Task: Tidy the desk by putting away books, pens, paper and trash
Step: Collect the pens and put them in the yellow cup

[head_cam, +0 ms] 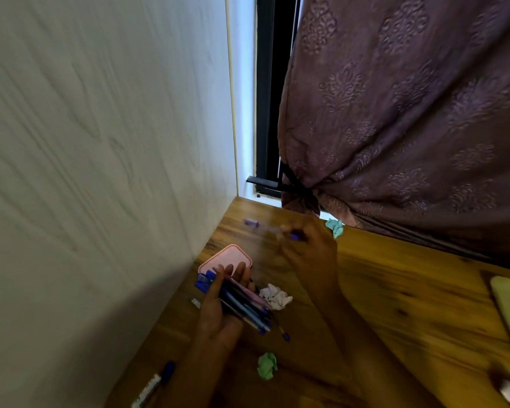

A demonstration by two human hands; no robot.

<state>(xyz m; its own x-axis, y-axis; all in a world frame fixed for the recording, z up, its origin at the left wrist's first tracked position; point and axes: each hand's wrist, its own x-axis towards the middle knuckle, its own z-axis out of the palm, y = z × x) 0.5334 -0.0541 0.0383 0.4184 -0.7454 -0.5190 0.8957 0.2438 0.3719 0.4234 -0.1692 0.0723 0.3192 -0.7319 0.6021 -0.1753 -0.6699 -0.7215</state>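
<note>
Blue and pink pens (pixel 243 304) clenched in my left hand (pixel 218 319); my right hand (pixel 309 248) pinches blurred purple pen (pixel 251 222) above brown wooden desk (pixel 395 290).

The counter (pixel 395 290) was warm brown wood with dark streaked grain. The curtain (pixel 409 113) was dusky purple-brown with a leafy motif. The box (pixel 226 256) was pink, the bundled pens (pixel 242 304) blue and pink, and the single pen (pixel 252 222) purple. There were a white paper ball (pixel 276 295), a green paper ball (pixel 267 366) and a teal paper ball (pixel 334 227).
</note>
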